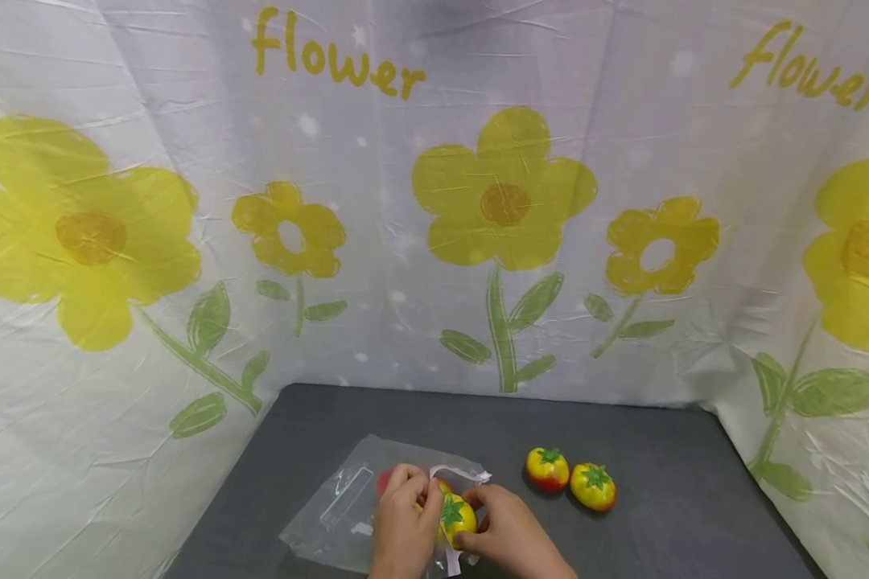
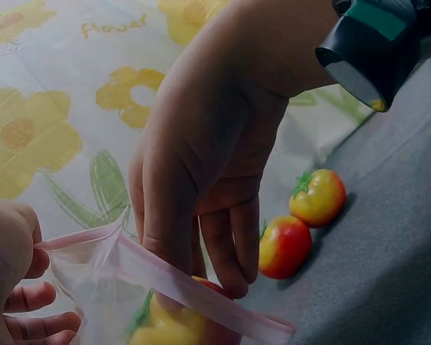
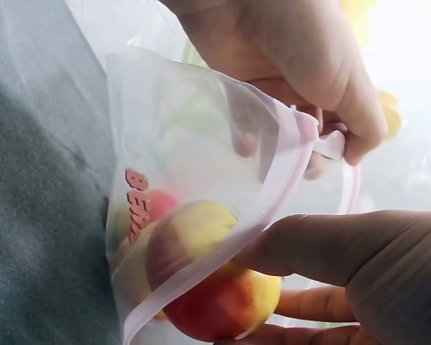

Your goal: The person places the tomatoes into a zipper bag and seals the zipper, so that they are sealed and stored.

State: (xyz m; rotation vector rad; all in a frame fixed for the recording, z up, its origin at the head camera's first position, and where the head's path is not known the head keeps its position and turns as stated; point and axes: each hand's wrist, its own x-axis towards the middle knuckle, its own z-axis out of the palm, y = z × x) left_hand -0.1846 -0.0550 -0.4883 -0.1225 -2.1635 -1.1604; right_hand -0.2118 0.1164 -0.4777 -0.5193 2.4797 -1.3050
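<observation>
A clear zip bag [image 1: 333, 507] with a pale pink zip edge lies at the front of the table. My left hand [image 1: 403, 523] pinches that edge, holding the mouth apart, as the left wrist view also shows. In my right hand [image 1: 514, 531] is a yellow-and-red tomato [image 1: 460, 519] with a green leafy top, gripped between thumb and fingers. The right wrist view has this tomato [image 3: 226, 305] partly behind the bag's pink edge, at the mouth. More round fruit shows through the plastic, including a pinkish-red one [image 3: 161, 203]; the bag and hands hide much of it.
Two more yellow-and-red tomatoes, a left one [image 1: 547, 470] and a right one [image 1: 592, 486], sit side by side to the right of the bag. The dark grey table [image 1: 666, 450] is bounded by a white curtain [image 1: 376, 338] with printed yellow flowers.
</observation>
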